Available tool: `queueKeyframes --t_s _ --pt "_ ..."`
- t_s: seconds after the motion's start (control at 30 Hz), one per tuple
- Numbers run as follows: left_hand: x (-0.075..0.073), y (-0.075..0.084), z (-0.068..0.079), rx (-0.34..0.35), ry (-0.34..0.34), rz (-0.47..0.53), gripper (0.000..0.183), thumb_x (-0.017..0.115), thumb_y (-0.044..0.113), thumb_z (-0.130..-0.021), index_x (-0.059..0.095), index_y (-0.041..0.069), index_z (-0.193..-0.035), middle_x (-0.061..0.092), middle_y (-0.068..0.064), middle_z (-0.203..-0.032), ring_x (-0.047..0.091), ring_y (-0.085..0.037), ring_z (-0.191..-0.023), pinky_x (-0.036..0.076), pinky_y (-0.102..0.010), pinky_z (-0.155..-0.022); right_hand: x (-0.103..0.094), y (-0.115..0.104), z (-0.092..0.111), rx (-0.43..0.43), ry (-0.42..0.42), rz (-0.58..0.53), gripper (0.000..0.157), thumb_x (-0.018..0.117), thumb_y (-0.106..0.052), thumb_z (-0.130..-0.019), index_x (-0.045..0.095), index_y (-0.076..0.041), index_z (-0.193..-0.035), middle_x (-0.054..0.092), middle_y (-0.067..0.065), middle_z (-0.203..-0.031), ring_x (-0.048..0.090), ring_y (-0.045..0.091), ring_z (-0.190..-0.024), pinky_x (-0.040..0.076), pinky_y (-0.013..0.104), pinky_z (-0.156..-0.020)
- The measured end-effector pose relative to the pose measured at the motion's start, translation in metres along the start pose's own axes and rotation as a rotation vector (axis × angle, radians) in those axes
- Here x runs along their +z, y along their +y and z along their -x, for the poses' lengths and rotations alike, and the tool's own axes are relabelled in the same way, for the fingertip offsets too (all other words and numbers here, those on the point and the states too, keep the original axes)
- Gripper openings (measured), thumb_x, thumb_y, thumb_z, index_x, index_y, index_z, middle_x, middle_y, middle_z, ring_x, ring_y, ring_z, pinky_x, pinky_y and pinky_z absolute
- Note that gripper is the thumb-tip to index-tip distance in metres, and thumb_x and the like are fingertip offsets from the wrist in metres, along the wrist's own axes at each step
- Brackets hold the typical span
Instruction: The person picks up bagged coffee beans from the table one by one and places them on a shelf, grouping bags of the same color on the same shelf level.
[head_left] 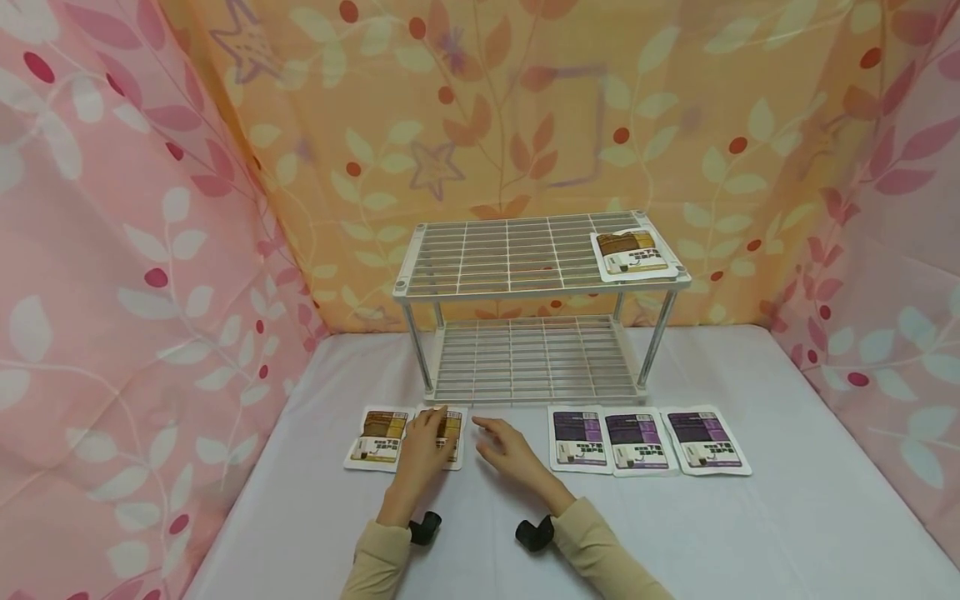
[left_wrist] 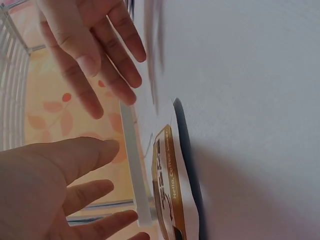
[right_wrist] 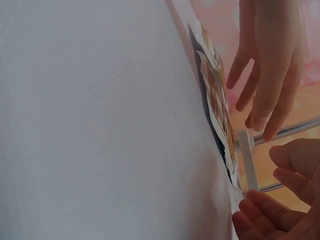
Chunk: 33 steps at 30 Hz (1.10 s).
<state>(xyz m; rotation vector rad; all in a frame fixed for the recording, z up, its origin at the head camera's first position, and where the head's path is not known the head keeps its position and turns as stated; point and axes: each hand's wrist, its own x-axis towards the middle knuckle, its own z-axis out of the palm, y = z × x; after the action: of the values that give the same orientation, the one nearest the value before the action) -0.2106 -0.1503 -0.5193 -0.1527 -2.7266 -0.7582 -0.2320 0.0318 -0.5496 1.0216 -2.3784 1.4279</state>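
Observation:
My left hand (head_left: 426,446) hovers above the right one of two flat white packets with brown-gold labels, covering part of that packet (head_left: 452,433). In the left wrist view a gap shows between my left hand (left_wrist: 55,175) and the packet (left_wrist: 172,185), which reads "Hello, Coffee". The other brown-gold packet (head_left: 381,437) lies just left of it. To the right, over bare cloth, my right hand (head_left: 513,454) is held with its fingers spread and loosely bent. Nothing is in either hand; the palms face each other in the right wrist view.
A white two-tier wire rack (head_left: 510,287) stands behind the packets. One brown-gold packet (head_left: 633,254) lies on its top tier at the right. Three purple-labelled packets (head_left: 640,442) lie in a row on the white tablecloth (head_left: 480,550). Patterned curtains (head_left: 480,108) enclose the table.

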Motion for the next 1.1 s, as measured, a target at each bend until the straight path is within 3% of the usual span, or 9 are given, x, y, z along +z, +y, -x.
queueKeyframes --t_s 0.23,0.47,0.9,1.1 --pt "-0.004 -0.005 0.002 -0.039 -0.024 0.013 0.051 0.065 0.022 -0.077 0.049 0.006 -0.123 0.048 -0.02 -0.119 0.041 -0.041 -0.11 0.037 -0.052 -0.088 0.008 -0.004 -0.002 0.123 -0.104 -0.054 0.048 0.059 -0.01 -0.082 0.042 -0.001 -0.126 0.053 0.02 -0.114 0.054 0.028 -0.097 0.048 0.032 -0.079" --pt "-0.009 -0.006 0.004 -0.08 -0.075 0.018 0.055 0.066 0.022 -0.077 0.045 0.003 -0.124 0.044 -0.025 -0.121 0.039 -0.043 -0.111 0.036 -0.052 -0.089 0.013 -0.01 -0.007 0.177 -0.111 -0.035 0.049 0.059 -0.012 -0.082 0.042 -0.002 -0.127 0.054 0.018 -0.113 0.054 0.025 -0.096 0.046 0.033 -0.081" --pt "-0.006 -0.002 0.007 -0.104 -0.101 -0.024 0.057 0.066 0.026 -0.076 0.046 0.005 -0.125 0.045 -0.025 -0.119 0.039 -0.047 -0.107 0.036 -0.056 -0.085 0.018 -0.014 -0.012 0.163 -0.123 0.034 0.05 0.061 -0.013 -0.079 0.045 0.0 -0.124 0.057 0.017 -0.108 0.056 0.026 -0.093 0.044 0.037 -0.08" --pt "-0.006 -0.002 0.007 -0.119 -0.133 0.071 0.058 0.068 0.022 -0.074 0.045 0.007 -0.126 0.041 -0.026 -0.122 0.035 -0.048 -0.109 0.037 -0.058 -0.081 0.019 -0.014 -0.011 0.152 -0.113 0.05 0.052 0.062 -0.012 -0.077 0.045 0.0 -0.124 0.056 0.018 -0.111 0.056 0.026 -0.094 0.044 0.038 -0.081"
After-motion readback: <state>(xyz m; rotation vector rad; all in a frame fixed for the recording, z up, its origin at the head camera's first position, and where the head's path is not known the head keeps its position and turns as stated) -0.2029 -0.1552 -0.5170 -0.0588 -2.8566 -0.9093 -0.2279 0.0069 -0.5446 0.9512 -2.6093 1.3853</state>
